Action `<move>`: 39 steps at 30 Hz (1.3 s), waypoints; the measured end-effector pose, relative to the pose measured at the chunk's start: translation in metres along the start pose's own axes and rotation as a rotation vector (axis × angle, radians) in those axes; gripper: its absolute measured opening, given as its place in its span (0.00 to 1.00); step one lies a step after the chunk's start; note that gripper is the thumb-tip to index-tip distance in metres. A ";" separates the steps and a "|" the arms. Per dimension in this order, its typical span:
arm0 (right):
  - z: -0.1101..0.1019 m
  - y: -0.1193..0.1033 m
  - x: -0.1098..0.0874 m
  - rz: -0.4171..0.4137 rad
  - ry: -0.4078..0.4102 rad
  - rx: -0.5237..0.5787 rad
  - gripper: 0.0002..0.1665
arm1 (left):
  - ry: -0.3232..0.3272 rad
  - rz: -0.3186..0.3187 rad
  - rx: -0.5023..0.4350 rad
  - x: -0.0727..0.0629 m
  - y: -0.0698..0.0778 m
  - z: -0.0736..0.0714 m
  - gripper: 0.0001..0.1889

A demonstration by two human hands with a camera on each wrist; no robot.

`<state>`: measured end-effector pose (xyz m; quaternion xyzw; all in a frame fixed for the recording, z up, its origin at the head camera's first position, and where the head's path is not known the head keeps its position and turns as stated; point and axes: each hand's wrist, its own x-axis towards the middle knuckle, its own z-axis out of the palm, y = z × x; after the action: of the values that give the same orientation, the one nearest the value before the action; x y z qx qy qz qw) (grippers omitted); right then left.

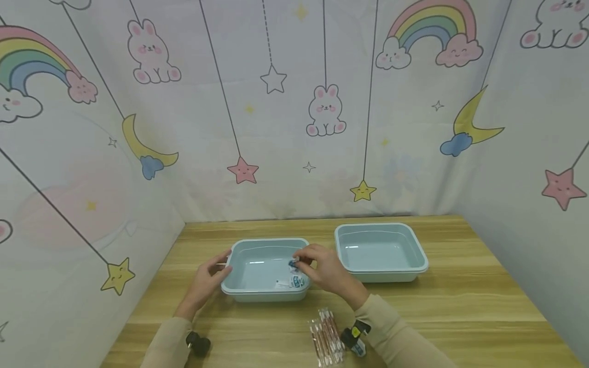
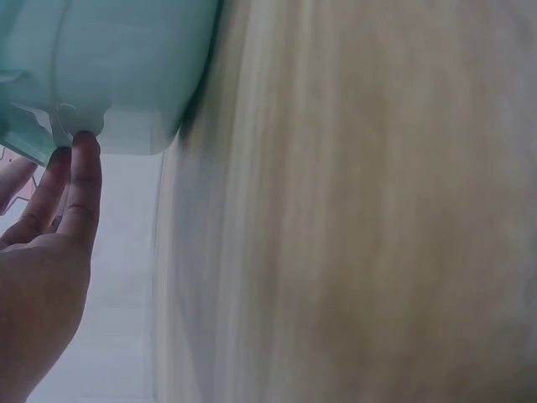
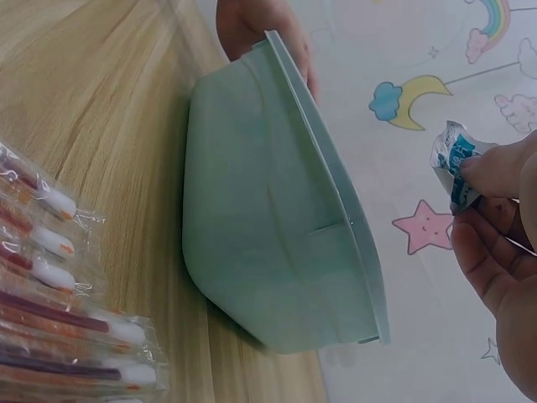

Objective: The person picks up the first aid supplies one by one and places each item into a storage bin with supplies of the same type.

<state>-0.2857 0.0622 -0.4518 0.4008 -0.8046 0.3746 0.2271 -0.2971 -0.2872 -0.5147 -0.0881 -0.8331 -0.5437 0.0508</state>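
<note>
My left hand (image 1: 204, 283) holds the left end of a pale blue plastic basin (image 1: 264, 295), thumb over the rim and fingers against the outer wall. In the left wrist view its fingertips (image 2: 85, 143) press just under the rim. Above the basin's right end, my right hand (image 1: 324, 268) pinches a small white and blue foil packet (image 3: 456, 161) between thumb and fingers. Another white and blue packet (image 1: 298, 281) lies inside the basin, below that hand.
A second pale blue basin (image 1: 382, 276) stands at the right. Several clear-wrapped cotton swabs with brown sticks (image 1: 326, 337) lie on the wooden table (image 1: 257, 337) at the front. Beside them, partly under the right wrist camera, is another small packet (image 1: 359, 349). Patterned cloth walls enclose the table.
</note>
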 end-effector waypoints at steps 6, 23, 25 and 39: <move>0.002 0.003 0.001 0.006 0.003 -0.012 0.08 | -0.006 0.014 -0.003 0.001 0.001 0.000 0.27; 0.001 0.003 -0.001 0.047 -0.020 -0.012 0.12 | -0.015 0.009 -0.014 -0.001 0.003 0.000 0.28; 0.000 0.003 -0.001 0.052 -0.019 -0.008 0.12 | -0.013 0.011 -0.009 -0.001 0.003 0.000 0.28; -0.003 0.008 -0.008 0.009 0.028 0.028 0.12 | -0.004 0.020 0.010 -0.002 0.003 0.000 0.26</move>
<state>-0.2871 0.0714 -0.4586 0.3951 -0.7978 0.3924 0.2313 -0.2947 -0.2867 -0.5125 -0.0974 -0.8350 -0.5388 0.0550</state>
